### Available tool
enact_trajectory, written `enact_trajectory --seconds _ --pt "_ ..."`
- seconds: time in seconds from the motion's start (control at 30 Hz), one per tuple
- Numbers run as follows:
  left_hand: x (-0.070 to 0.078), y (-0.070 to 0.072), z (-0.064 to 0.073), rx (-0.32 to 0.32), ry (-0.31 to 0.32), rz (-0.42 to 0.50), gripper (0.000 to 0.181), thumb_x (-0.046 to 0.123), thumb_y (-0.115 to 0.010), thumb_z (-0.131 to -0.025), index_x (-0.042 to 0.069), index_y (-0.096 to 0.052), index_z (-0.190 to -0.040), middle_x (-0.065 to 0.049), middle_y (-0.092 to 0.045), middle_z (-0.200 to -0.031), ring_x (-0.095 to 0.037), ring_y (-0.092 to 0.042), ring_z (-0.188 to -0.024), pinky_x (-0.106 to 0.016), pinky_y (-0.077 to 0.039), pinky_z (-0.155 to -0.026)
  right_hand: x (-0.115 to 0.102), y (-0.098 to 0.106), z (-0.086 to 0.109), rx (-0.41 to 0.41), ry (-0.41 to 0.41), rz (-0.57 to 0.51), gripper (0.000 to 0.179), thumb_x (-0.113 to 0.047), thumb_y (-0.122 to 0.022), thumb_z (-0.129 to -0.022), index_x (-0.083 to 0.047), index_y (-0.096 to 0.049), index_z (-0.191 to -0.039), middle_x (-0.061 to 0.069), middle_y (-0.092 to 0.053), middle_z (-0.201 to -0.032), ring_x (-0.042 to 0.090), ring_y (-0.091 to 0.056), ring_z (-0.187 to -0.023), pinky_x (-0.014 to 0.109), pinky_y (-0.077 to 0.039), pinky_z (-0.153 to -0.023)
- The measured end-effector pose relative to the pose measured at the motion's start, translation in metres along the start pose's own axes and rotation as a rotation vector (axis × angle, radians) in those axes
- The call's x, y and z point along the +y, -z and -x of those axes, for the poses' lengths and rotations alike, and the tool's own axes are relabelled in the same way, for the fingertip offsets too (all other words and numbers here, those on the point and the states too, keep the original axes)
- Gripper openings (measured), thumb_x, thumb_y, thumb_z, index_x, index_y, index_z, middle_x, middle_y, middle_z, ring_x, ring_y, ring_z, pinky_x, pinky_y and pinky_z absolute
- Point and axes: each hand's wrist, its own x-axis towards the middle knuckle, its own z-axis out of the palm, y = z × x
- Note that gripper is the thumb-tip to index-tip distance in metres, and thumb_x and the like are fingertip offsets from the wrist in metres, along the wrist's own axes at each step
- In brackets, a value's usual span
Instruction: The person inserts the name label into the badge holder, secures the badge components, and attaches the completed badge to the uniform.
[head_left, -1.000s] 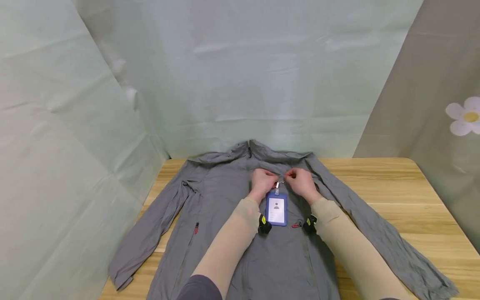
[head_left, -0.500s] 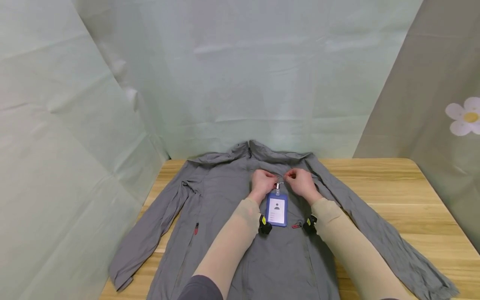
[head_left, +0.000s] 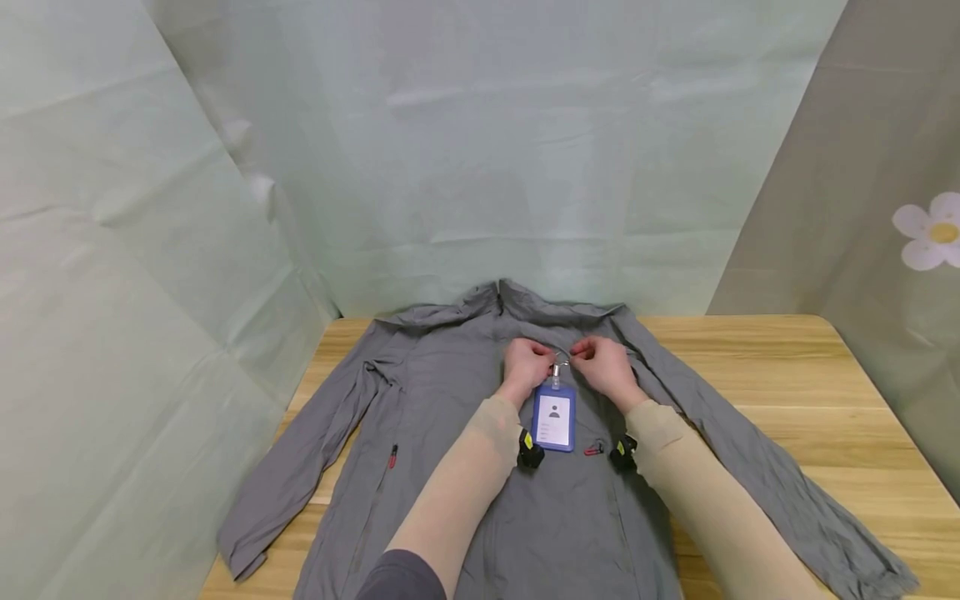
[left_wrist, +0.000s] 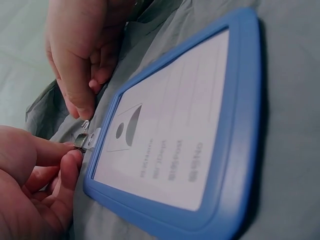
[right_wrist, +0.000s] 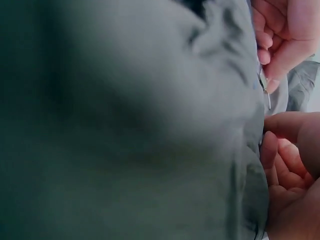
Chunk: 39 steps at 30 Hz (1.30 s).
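Note:
A grey jacket point(head_left: 442, 392) lies spread front up on a wooden table. On its chest rests a blue-framed ID badge point(head_left: 555, 418) with a white card and clear strap. My left hand point(head_left: 527, 363) pinches the metal badge clip point(left_wrist: 81, 140) at the strap's top between thumb and index finger. Across from it, my right hand point(head_left: 602, 365) pinches the jacket's fabric with thumb and index finger. A thin metal pin point(right_wrist: 269, 97) shows between the two hands in the right wrist view. The exact contact at my right fingertips is partly hidden.
Red zipper pulls lie on the jacket, one at the left pocket point(head_left: 393, 456) and one at the right point(head_left: 593, 449). Bare wooden table point(head_left: 772, 392) shows to the right. Pale cloth sheets point(head_left: 480, 150) hang behind and to the left.
Both hands stay at the clip with only slight finger shifts. My right fingertips have moved slightly to the right, and more of the pin shows between the hands.

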Motion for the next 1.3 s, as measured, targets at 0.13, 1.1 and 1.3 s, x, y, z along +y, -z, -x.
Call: enact_trajectory --seconds 0.13,1.1,1.3 --pt "-0.0004 -0.0006 -0.0009 0.0 -0.014 -0.014 0.009 0.004 -0.079 -0.095 0.004 -0.084 -0.087 0.0 -0.071 -0.07 -0.008 -0.062 -0.057 -0.022 -0.052 -0.053 0.0005 -0.001 0.0012 0.011 0.026 0.018 0.013 -0.012 -0.075 -0.099 -0.001 -0.081 -0.105 0.014 -0.078 -0.102 0.033 -0.072 -0.095 0.049 -0.059 -0.084" --pt "-0.0006 -0.0005 -0.0013 0.01 -0.158 -0.261 0.015 0.016 -0.074 -0.1 0.009 -0.084 -0.092 -0.001 -0.077 -0.09 -0.018 -0.07 -0.083 -0.031 -0.058 -0.074 -0.0038 -0.0052 0.0039 -0.014 0.121 0.105 0.016 -0.01 -0.07 -0.105 -0.001 -0.082 -0.11 0.015 -0.079 -0.111 0.036 -0.073 -0.107 0.053 -0.058 -0.095" --pt "-0.0014 -0.0022 0.0 0.009 -0.125 -0.274 0.016 0.019 -0.072 -0.102 0.012 -0.083 -0.092 0.001 -0.075 -0.089 -0.014 -0.067 -0.076 -0.031 -0.058 -0.07 -0.0024 -0.0076 0.0033 -0.007 0.128 0.107 0.017 -0.012 -0.07 -0.105 -0.002 -0.083 -0.109 0.014 -0.08 -0.11 0.036 -0.073 -0.108 0.053 -0.058 -0.095"
